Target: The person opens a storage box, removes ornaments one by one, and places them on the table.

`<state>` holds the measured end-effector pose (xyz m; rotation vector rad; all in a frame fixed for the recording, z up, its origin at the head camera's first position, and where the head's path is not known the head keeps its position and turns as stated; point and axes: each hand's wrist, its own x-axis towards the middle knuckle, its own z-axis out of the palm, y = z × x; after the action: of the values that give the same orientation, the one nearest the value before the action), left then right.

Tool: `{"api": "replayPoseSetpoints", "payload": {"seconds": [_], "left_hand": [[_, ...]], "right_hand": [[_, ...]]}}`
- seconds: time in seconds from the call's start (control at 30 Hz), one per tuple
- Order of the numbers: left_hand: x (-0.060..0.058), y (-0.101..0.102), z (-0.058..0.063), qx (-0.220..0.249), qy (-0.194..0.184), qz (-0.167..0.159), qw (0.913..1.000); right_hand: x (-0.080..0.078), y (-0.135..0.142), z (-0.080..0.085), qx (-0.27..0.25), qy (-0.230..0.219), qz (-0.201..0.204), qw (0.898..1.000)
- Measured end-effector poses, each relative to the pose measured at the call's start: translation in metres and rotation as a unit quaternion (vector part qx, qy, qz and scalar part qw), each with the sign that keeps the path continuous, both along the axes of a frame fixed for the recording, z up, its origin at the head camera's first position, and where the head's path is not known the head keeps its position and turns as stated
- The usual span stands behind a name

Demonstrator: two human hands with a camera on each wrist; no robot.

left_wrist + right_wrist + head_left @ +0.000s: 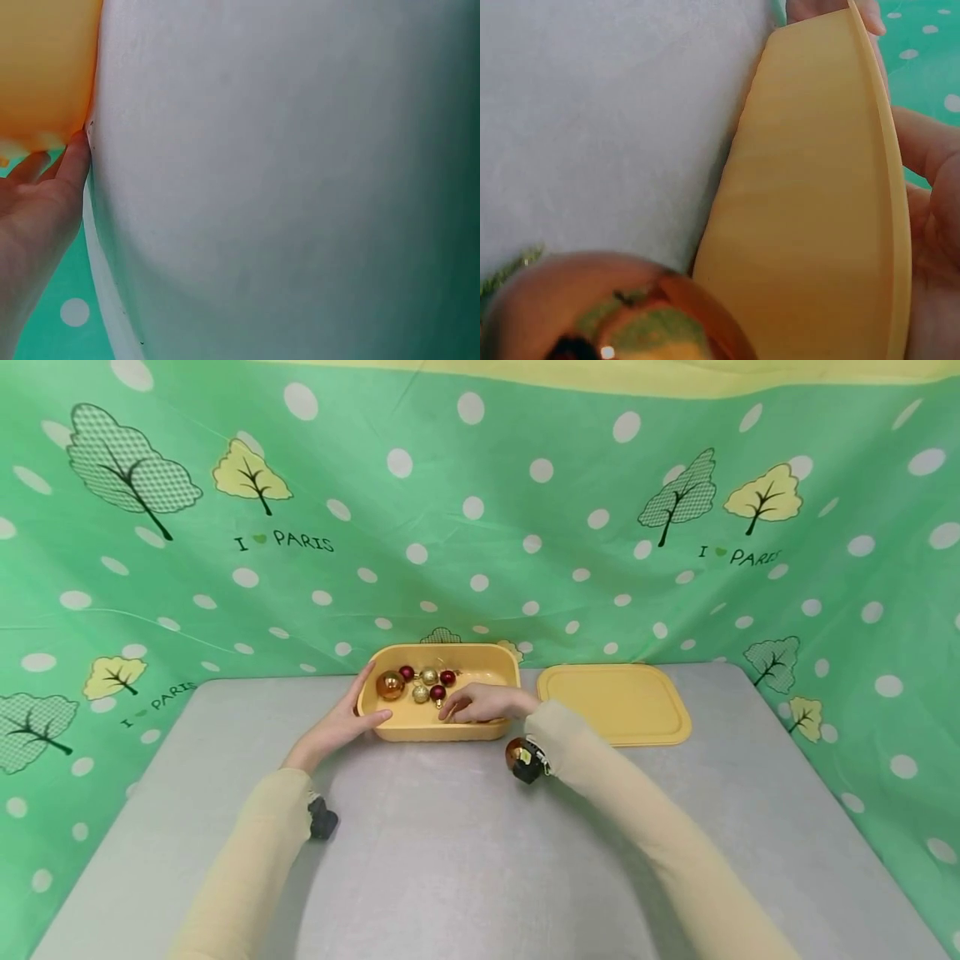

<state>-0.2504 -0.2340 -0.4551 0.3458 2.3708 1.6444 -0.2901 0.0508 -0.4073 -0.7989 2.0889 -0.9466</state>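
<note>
A yellow plastic box (pixel 450 734) stands at the back of the table with several Christmas baubles inside. My left hand (pixel 347 714) grips its left end, thumb over the front rim and fingers along the outer wall (pixel 45 67). Over the right part of the box, my right hand (pixel 483 702) reaches inside with bent fingers, close to a dark red bauble (pixel 437 692); I cannot tell whether they hold anything. Further left in the box are a large copper bauble (pixel 391 685), a gold bauble (pixel 421 694) and other small red and gold ones.
A flat yellow lid (pixel 615 704) lies right of the box. Another copper bauble (pixel 514 752) shows in front of the box beside my right wrist, and looms large in the right wrist view. Behind the grey table (pixel 450 843) hangs a green dotted curtain (pixel 480 527).
</note>
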Motion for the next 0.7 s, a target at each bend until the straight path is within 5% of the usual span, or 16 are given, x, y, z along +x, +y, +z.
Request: {"api": "replayPoseSetpoints", "payload": {"seconds": [0.2,0.7], "left_hand": [[-0.001,0.0,0.0,-0.006,0.003,-0.001,1.0],[-0.001,0.0,-0.001,-0.015,0.005,0.002,0.9999]], "right_hand": [[-0.001,0.0,-0.005,-0.045,-0.057,-0.032,0.997],[-0.003,-0.005,-0.011,-0.05,-0.081,-0.052,0.994]]}}
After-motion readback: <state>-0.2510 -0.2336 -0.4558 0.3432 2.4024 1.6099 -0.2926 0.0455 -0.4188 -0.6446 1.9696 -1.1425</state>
